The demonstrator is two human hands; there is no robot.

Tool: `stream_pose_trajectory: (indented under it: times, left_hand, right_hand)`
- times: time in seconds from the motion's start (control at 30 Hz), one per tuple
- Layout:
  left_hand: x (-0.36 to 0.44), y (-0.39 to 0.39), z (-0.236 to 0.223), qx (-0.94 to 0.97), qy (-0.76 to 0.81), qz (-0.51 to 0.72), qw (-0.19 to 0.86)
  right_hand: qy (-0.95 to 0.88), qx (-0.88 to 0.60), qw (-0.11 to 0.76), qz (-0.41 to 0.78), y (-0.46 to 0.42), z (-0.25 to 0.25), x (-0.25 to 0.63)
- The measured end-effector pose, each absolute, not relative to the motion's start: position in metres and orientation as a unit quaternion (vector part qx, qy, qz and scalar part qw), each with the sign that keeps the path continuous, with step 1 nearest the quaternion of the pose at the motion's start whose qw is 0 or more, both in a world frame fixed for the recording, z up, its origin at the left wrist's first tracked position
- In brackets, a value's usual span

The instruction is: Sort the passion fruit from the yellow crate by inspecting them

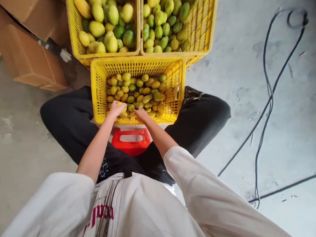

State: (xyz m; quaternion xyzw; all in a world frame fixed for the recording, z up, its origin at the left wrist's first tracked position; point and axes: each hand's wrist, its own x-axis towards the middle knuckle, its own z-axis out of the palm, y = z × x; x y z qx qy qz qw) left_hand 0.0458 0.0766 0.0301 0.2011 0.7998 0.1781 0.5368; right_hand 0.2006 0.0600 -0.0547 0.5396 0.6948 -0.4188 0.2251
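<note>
In front of me stands a yellow slatted crate [137, 58] holding many small yellow and green lemons [146, 99]. My left hand [116, 109] is inside its near left part, closed around a yellow lemon [123, 108]. To the right of it, my right hand [141, 114] reaches down onto the fruit by the near wall. Its thumb and fingers look apart and touch the lemons, with nothing visibly held. Some of its fingertips are hidden among the fruit.
Two more yellow crates, a left one [105, 57] and a right one [213, 25], stand behind with larger lemons and greener fruit. A red plastic stool [131, 144] sits between my legs. Cardboard boxes [33, 57] are at left. Black cable [273, 89] lies on the floor.
</note>
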Motion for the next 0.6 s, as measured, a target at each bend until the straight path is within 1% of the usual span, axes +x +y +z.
stream_pose_trajectory:
  times: [0.07, 0.17, 0.23, 0.3, 0.43, 0.6]
  left_hand:
    - [0.047, 0.06, 0.055, 0.189, 0.776, 0.216, 0.561]
    - [0.046, 0.02, 0.082, 0.152, 0.741, 0.271, 0.596]
    - [0.041, -0.011, 0.082, 0.061, 0.697, 0.292, 0.652]
    - [0.035, -0.035, 0.071, 0.004, 0.668, 0.308, 0.677]
    - [0.033, -0.038, 0.046, -0.06, 0.66, 0.395, 0.637]
    - [0.056, -0.001, 0.046, -0.056, 0.608, 0.553, 0.566]
  right_hand:
    - [0.688, 0.563, 0.225, -0.398, 0.055, -0.052, 0.2]
    - [0.672, 0.575, 0.223, -0.411, 0.056, -0.05, 0.202]
    - [0.659, 0.578, 0.207, -0.434, 0.061, -0.05, 0.205]
    - [0.645, 0.585, 0.173, -0.46, 0.065, -0.052, 0.207]
    - [0.591, 0.618, 0.071, -0.513, 0.072, -0.05, 0.207]
    - [0.477, 0.636, -0.1, -0.598, 0.07, -0.031, 0.205]
